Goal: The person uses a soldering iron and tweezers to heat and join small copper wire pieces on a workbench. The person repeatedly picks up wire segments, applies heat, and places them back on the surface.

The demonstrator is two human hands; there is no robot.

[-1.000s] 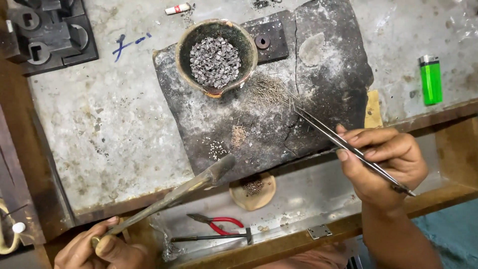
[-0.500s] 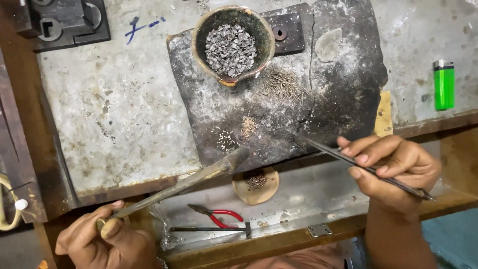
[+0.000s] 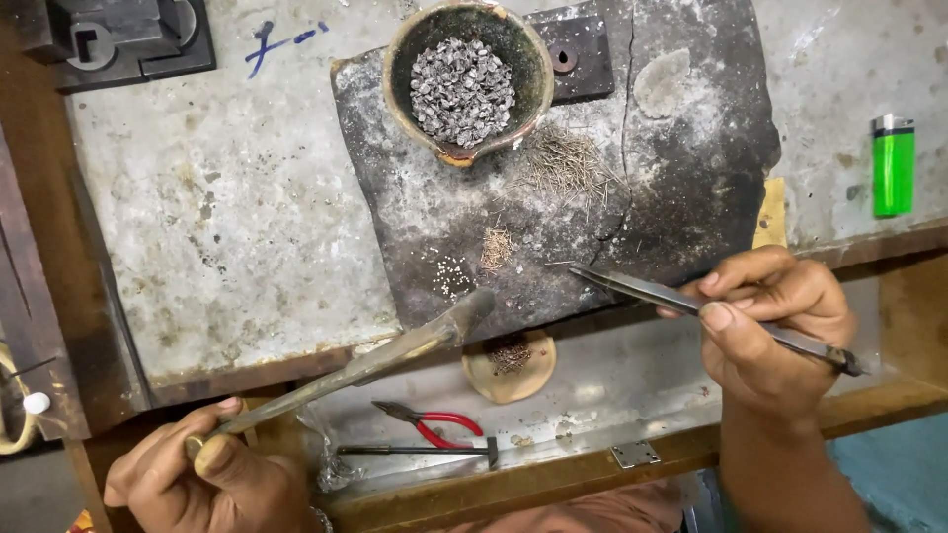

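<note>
Two hands at a jeweller's bench, a blowpipe in one and tweezers in the other.

Head view: the left hand [image 3: 212, 474], at 7 o'clock, has its fingers closed around the end of a long blowpipe [image 3: 380, 357], which slants up toward 1 o'clock; its flared tip lies over the near edge of the dark slab [image 3: 681, 168]. The right hand [image 3: 775, 316], at 4 o'clock, pinches tweezers [image 3: 681, 301] between thumb and fingers, tips pointing toward 10 o'clock, over the slab beside a small heap of pale beads [image 3: 452, 276]. At 12 o'clock on the slab sits a clay bowl [image 3: 464, 84] of grey bits. A green lighter [image 3: 893, 165] lies at 2 o'clock, well apart. Below the bench edge, red pliers [image 3: 434, 424] lie in the tray at 6 o'clock.
</note>
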